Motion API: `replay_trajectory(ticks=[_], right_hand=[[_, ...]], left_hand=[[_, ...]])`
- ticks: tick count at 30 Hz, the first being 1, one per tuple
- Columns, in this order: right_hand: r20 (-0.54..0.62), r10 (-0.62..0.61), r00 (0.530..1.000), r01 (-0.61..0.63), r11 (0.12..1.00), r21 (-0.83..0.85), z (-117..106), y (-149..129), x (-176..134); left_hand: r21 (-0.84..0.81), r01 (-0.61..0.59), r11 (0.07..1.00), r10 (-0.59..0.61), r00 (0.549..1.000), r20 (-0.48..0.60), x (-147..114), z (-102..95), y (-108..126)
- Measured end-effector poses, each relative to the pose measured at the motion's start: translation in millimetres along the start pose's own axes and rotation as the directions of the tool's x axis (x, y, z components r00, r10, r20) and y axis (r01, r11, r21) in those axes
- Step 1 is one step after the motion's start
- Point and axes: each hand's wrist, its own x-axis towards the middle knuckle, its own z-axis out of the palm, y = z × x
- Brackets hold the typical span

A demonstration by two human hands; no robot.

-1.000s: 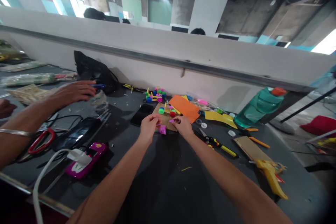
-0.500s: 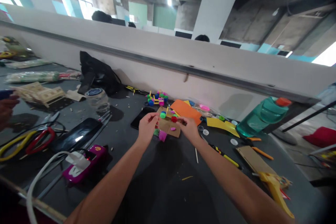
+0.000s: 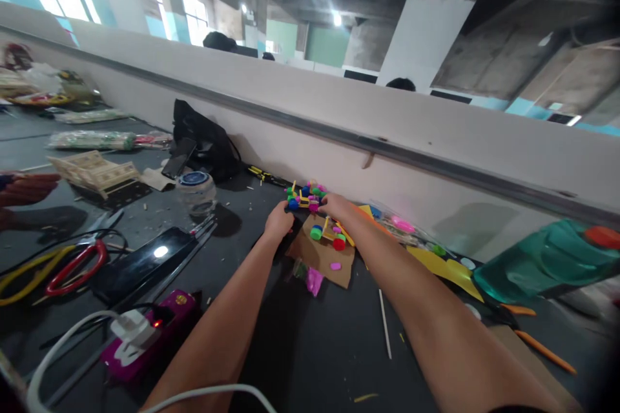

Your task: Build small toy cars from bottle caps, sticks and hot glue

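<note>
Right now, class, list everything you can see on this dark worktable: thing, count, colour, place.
Small stick-and-cap model: one, multicoloured, by the back wall, both hands at it.
Brown cardboard piece: one, centre, carrying a second capped model.
Pink scrap: one, at the cardboard's front edge.
Clear round jar: one, blue lid, left of centre.
Black bag: one, against the wall.
Red-handled scissors: one, left.
Magenta power strip: one, white plug in it, front left.
Teal water bottle: one, orange cap, lying at right.
Yellow paper sheet: one, right of centre.
Co-worker's hand: one, far left edge.
Left hand: beside the model.
Right hand: beside the model.
</note>
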Motion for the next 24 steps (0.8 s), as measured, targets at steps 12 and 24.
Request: replay_trajectory(ticks=[12,24], right_hand=[[0.058,-0.036,0.998,0.042,0.991,-0.124,24.6,2.5,31.5],[0.024,-0.126,0.992,0.128,0.985,-0.115,27.1,-4.8,33.4]], left_hand=[[0.192,0.035,0.981,-0.032,0.999,-0.016,22.9,12.2,-15.0],[0.204,0.042,0.978,-0.03,0.998,-0.061,16.8,8.5,-12.1]])
